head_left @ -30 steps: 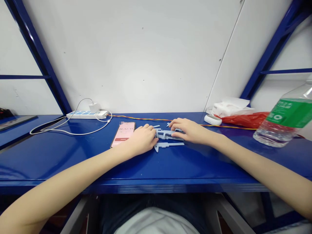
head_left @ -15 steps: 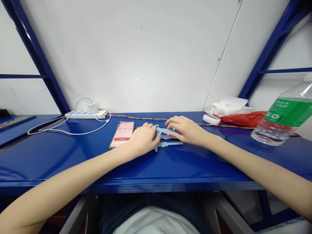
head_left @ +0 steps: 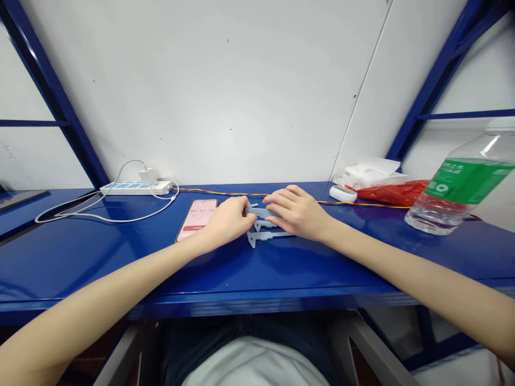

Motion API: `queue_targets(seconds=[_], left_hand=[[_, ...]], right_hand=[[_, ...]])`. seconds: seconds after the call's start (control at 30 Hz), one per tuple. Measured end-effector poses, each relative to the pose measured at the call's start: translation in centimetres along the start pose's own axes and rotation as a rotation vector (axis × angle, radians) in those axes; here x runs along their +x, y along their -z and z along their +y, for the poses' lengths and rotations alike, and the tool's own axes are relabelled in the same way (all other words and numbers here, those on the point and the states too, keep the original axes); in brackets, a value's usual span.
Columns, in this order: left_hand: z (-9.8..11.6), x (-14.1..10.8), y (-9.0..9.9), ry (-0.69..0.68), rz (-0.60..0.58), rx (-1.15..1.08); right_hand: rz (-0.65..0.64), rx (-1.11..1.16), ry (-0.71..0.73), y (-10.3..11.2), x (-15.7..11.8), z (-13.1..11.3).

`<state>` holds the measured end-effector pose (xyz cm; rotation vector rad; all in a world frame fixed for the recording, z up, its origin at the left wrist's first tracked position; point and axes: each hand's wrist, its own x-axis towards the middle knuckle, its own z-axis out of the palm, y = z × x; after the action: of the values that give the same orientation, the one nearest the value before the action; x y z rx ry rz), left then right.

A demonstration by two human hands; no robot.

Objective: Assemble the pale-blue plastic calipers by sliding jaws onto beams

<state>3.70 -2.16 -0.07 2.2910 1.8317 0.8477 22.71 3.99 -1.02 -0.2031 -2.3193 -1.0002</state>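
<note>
Left hand [head_left: 228,221] now pinches pale caliper [head_left: 259,212], apparently securing one end | right hand [head_left: 300,214] curls over the other, grip unclear

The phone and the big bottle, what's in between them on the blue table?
In the head view: the left hand, pale calipers, then the right hand. Farther back there are coloured wires, a white gadget, white packaging and a red bag.
</note>
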Motion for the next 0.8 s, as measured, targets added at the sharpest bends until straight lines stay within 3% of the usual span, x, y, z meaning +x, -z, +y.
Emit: queue_targets(seconds=[0.27,0.4,0.57,0.67,0.8], left_hand=[[-2.7,1.7,1.7,0.052,0.074,0.08],[-3.4,1.8,1.7,-0.088,0.032,0.215],[-1.9,0.5,1.1,-0.368,-0.032,0.302],[-1.8,0.3,1.0,-0.398,-0.07,0.364],[-3.2,1.2,0.6,-0.391,-0.078,0.53]], right_hand=[[-0.023,0.005,-0.109,-0.1,-0.5,1.1],[-0.052,0.068,-0.23,-0.5,-0.9,1.7],[-0.096,0.225,-0.274,-0.7,-0.6,0.9],[-0.174,0.329,-0.298,-0.7,-0.5,0.8],[-0.332,0.508,-0.311,-0.6,-0.8,0.9]])
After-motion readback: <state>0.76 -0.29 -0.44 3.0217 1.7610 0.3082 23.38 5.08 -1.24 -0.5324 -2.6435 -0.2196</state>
